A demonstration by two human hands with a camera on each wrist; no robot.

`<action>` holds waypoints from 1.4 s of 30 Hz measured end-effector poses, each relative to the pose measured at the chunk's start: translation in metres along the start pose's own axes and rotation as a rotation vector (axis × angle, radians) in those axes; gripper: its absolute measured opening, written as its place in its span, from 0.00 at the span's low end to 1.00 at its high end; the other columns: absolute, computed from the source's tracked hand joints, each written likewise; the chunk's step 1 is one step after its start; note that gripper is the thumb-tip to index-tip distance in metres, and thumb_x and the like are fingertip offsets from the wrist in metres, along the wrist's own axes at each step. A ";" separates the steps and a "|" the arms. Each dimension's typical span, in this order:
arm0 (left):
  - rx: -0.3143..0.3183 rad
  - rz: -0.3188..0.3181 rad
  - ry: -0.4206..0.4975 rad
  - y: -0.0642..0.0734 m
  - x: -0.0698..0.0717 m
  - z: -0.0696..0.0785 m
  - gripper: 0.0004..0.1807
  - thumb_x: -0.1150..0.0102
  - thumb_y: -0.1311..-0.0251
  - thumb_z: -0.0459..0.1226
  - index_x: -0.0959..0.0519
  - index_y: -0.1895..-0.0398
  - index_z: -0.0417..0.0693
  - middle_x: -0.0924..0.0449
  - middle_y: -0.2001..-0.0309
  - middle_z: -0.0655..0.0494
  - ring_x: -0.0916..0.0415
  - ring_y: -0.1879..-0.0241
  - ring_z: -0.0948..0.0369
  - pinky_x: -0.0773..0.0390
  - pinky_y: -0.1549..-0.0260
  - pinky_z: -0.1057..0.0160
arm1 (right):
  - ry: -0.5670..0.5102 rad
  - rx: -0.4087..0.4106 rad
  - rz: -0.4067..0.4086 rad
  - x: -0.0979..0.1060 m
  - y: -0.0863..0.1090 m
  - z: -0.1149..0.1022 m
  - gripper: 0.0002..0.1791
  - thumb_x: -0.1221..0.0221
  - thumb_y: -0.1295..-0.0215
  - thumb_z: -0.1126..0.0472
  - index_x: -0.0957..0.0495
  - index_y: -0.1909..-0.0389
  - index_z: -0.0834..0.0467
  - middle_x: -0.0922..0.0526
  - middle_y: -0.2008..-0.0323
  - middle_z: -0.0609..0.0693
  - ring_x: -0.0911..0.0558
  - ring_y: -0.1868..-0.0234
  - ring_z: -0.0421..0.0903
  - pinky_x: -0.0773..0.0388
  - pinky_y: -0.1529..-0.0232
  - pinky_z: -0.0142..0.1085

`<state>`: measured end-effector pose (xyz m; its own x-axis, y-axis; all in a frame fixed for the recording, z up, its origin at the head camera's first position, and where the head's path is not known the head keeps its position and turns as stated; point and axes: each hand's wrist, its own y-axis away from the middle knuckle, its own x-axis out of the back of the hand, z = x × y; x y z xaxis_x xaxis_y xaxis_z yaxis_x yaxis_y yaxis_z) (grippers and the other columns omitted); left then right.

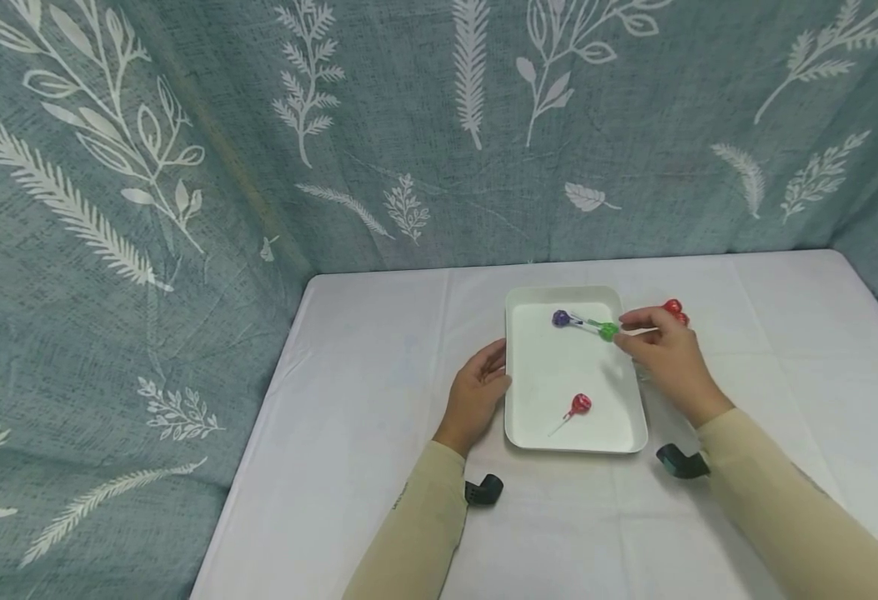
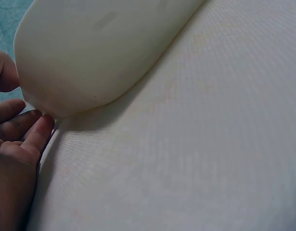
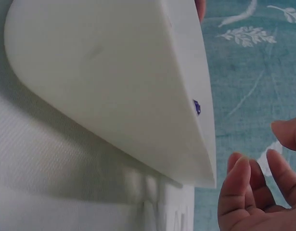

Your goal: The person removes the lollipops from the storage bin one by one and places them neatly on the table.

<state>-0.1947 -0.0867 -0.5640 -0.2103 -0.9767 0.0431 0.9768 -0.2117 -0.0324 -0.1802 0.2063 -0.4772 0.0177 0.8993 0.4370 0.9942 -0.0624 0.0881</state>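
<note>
My left hand (image 1: 474, 392) holds the left side of a white tray (image 1: 575, 442), with the thumb at the rim and the other fingertips low on the wall in the left wrist view. Inside the tray lie a purple lollipop (image 1: 561, 318), a green lollipop (image 1: 608, 332) and a red lollipop (image 1: 580, 405). Over the right rim reaches my right hand (image 1: 664, 350), its thumb and forefinger parted right at the green candy. In the right wrist view those fingers (image 3: 237, 180) show a gap with nothing between them; the tray's wall conceals the green lollipop there.
More red lollipops (image 1: 673, 307) lie on the white tablecloth (image 1: 378, 375) past the tray's right side, partly covered by my right hand. A leaf-patterned curtain (image 1: 423, 125) hangs behind the table. Black wrist cameras (image 1: 486, 490) jut out from both sleeves.
</note>
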 end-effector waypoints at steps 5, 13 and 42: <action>-0.007 -0.007 0.017 0.000 0.000 -0.001 0.31 0.43 0.27 0.27 0.28 0.21 0.38 0.22 0.29 0.49 0.22 0.32 0.57 0.22 0.32 0.61 | 0.008 -0.018 -0.024 -0.005 -0.004 0.001 0.25 0.38 0.19 0.57 0.27 0.30 0.66 0.25 0.33 0.64 0.20 0.44 0.57 0.18 0.56 0.24; -0.005 -0.004 0.005 -0.001 0.000 0.001 0.31 0.43 0.28 0.27 0.28 0.22 0.39 0.21 0.29 0.50 0.22 0.32 0.58 0.22 0.33 0.62 | 0.034 -0.058 -0.053 -0.009 -0.008 -0.004 0.28 0.38 0.19 0.55 0.29 0.27 0.64 0.26 0.31 0.64 0.17 0.43 0.60 0.14 0.43 0.51; -0.005 -0.003 0.008 -0.002 -0.001 0.002 0.31 0.43 0.28 0.26 0.28 0.22 0.38 0.21 0.29 0.49 0.21 0.33 0.57 0.22 0.33 0.61 | 0.110 -0.163 -0.216 -0.028 -0.020 -0.008 0.47 0.35 0.23 0.49 0.46 0.17 0.68 0.37 0.23 0.72 0.28 0.29 0.69 0.24 0.31 0.64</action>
<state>-0.1960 -0.0849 -0.5617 -0.2136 -0.9763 0.0349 0.9759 -0.2148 -0.0371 -0.2018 0.1792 -0.4843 -0.2127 0.8477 0.4859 0.9434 0.0488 0.3280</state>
